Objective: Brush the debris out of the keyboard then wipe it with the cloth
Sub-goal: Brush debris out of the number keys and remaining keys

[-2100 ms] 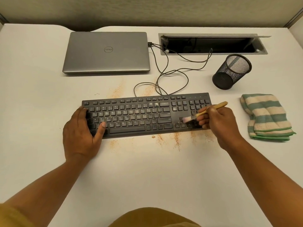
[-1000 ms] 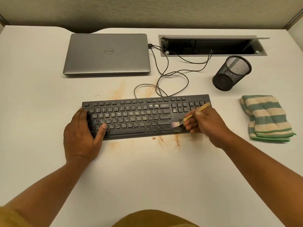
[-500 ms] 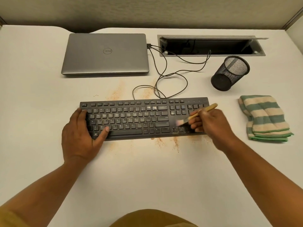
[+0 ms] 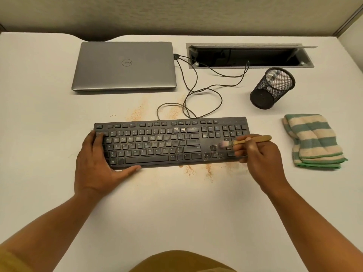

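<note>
A person's right hand (image 4: 259, 158) pinches the pale wooden handle of a small brush (image 4: 253, 140), its fingers curled round it, the bristles meeting the keys just left of the number pad, above the arrow keys; the left hand (image 4: 96, 165) lies flat over the left end of the black keyboard (image 4: 169, 142), fingers fairly straight on the keys and thumb stretched along the front edge; the 2 hands sit at opposite ends of the board; the keyboard lies square across the middle of the white desk (image 4: 176, 213), its keys dusted pale; orange-brown debris (image 4: 208, 171) streaks the desk just in front of the right half and again behind the top edge; a folded green-and-cream striped cloth (image 4: 312, 142) rests apart to the right; a black mesh cup (image 4: 272, 88) lies tipped behind it; a thin cable (image 4: 204, 91) loops from the keyboard toward a closed grey laptop (image 4: 125, 65) and an open cable hatch (image 4: 249, 55).
</note>
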A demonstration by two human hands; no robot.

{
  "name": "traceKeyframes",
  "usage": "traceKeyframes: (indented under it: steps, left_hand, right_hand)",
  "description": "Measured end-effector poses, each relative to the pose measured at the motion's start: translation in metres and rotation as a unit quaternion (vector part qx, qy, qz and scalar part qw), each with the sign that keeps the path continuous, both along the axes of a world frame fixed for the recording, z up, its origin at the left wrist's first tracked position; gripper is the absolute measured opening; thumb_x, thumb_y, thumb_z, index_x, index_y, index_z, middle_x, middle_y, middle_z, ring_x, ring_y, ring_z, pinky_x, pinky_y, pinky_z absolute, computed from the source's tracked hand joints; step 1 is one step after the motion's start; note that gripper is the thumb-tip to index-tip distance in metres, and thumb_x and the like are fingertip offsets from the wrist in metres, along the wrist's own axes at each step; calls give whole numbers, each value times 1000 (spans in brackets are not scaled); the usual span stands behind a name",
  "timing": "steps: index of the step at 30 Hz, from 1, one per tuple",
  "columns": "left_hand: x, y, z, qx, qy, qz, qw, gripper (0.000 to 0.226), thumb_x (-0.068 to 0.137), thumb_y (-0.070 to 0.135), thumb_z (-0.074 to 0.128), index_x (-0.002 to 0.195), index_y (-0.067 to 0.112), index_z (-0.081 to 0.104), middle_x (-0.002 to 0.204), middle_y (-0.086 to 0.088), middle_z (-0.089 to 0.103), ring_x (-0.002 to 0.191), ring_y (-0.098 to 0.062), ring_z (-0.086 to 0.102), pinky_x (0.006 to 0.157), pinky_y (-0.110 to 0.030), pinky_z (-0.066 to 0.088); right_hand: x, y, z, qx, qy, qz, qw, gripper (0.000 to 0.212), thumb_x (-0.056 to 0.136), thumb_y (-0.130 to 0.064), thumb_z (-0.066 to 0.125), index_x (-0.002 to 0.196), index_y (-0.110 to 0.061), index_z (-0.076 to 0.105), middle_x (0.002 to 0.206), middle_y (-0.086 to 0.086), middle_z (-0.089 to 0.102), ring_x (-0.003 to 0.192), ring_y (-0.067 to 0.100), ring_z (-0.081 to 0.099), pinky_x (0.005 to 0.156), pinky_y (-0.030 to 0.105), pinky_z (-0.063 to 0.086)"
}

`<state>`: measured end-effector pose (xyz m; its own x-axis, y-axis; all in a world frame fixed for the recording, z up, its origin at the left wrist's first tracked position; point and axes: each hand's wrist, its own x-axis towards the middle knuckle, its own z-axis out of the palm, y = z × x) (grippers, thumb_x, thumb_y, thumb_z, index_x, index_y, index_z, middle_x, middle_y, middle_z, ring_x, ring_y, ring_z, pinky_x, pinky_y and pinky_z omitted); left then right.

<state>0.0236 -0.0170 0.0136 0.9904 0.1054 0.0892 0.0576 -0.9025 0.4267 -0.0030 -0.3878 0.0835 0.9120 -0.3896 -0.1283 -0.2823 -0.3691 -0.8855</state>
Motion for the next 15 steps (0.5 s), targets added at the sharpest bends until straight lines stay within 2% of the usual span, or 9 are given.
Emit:
traceKeyframes:
  steps: [4,8,10,13,15]
  left_hand:
    - [0,-1,0,-20,-1,15,1000,131,45,87,64,147,13,29,155,-6,28,142,-27,33,117,-48,32]
    - [-1,-3,-2,-47,3,26,999,133,45,88,64,150,15,25,157,-4,26,145,-22,29,117,-45,32]
    - [-1,-3,-3,-52,3,33,998,134,45,89,63,151,15,23,158,-4,26,145,-21,28,117,-44,31]
    - [-1,-3,-3,-57,2,38,998,136,46,90,62,152,14,22,158,-5,26,146,-21,27,117,-43,30]
    - [-2,-2,-4,-54,1,37,998,135,47,90,61,152,14,22,159,-5,26,146,-22,27,117,-43,30]
  right_hand:
    - [-6,9,-4,-5,39,79,996,34,102,-10,40,90,-15,72,79,1,74,73,16,69,62,32,54]
    - [-1,3,3,-13,-13,59,998,33,104,-13,41,93,-27,69,90,-6,72,78,9,68,61,17,50]
    - [1,7,2,-35,-10,90,995,31,104,-15,42,97,-31,67,95,-10,71,82,7,67,63,15,49]
    - [1,15,-2,-16,25,143,989,31,103,-12,42,97,-23,70,90,-7,72,76,7,66,62,16,49]
    - [5,12,0,-9,12,105,994,31,104,-12,41,96,-18,71,89,-5,72,74,6,66,62,16,50]
